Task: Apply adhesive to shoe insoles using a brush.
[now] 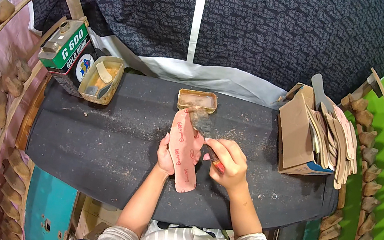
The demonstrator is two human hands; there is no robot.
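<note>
A pink shoe insole [182, 157] with red handwriting is held lengthwise over the middle of the table by my left hand [165, 155], the fingers passing beneath it. My right hand [230, 164] grips the red handle of a brush [200, 122]. Its dark, worn bristles lie at the insole's far end, touching or just over it; I cannot tell which. Just beyond that end sits a small rectangular tray [197, 101] with a pale, cloudy substance in it.
At the back left stand a green and black metal can [68, 49] and a yellowish tub [101, 81] holding pale and grey pieces. A cardboard box [298, 131] of insoles stands at the right. Racks of brown shoe lasts [369, 190] flank the dark-covered table [94, 149].
</note>
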